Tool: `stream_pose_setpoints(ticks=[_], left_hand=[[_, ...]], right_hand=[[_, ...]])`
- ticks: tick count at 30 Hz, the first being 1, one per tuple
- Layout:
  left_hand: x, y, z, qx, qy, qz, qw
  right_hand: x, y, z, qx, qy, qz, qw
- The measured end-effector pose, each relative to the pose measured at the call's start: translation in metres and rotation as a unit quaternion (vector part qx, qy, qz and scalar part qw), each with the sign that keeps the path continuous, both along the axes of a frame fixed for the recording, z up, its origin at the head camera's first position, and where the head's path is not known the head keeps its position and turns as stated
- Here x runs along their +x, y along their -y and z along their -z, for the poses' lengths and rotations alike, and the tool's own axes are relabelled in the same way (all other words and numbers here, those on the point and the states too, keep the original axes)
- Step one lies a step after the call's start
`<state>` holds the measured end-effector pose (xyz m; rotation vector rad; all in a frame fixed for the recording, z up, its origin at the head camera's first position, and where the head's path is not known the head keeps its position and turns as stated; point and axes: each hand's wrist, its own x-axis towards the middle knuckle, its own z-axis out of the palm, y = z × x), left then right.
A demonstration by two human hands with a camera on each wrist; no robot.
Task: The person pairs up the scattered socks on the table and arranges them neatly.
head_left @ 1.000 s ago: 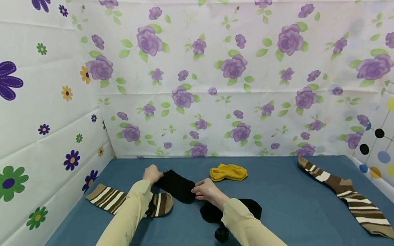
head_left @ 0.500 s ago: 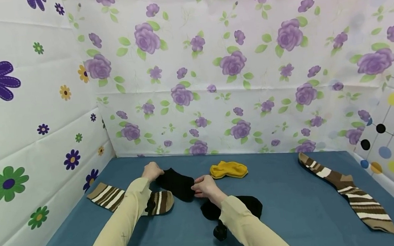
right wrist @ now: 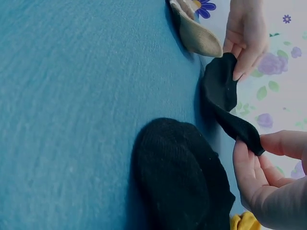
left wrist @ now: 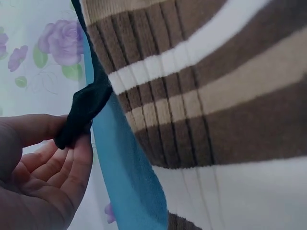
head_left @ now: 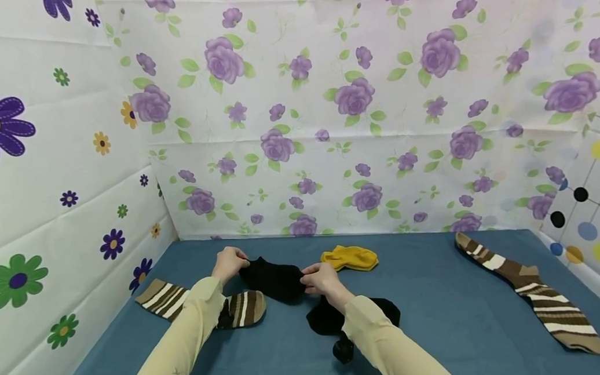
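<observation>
A short black sock is stretched between both hands over the blue cloth. My left hand pinches its left end between thumb and fingers, also plain in the left wrist view, where the black sock bends away from the fingertips. My right hand pinches the other end; in the right wrist view the black sock looks twisted between the two hands. Below the right wrist lies another black sock, partly hidden by the sleeve. Under my left forearm is a brown, tan and white striped sock.
Behind the right hand sits a bunched yellow sock; whether it is one or a pair I cannot tell. A second striped sock lies far right. Flower-printed sheets stand along the back and left of the blue cloth.
My right hand has moved slightly right, drawing the black sock's right end with it. The left hand keeps its pinch almost in place. The other socks have not moved.
</observation>
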<state>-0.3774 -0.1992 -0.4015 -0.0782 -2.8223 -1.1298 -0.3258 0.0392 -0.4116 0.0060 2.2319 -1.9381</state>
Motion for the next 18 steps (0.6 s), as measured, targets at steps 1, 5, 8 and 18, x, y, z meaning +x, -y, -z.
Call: stream_pose_setpoints(ticks=[1, 5, 8, 18], left_hand=[[0.0, 0.0, -0.001, 0.002, 0.001, 0.0, 1.0], [0.002, 0.0, -0.004, 0.007, -0.004, -0.001, 1.0], [0.004, 0.0, -0.005, 0.01, -0.009, -0.002, 0.9999], [0.013, -0.002, -0.011, 0.023, -0.021, 0.016, 0.9994]], right_hand=[[0.0, -0.001, 0.0, 0.001, 0.0, 0.0, 1.0], [-0.001, -0.005, -0.001, 0.002, -0.003, 0.001, 1.0], [-0.001, -0.007, -0.001, 0.001, -0.004, -0.001, 1.0], [-0.002, -0.017, -0.004, -0.003, -0.007, -0.001, 1.0]])
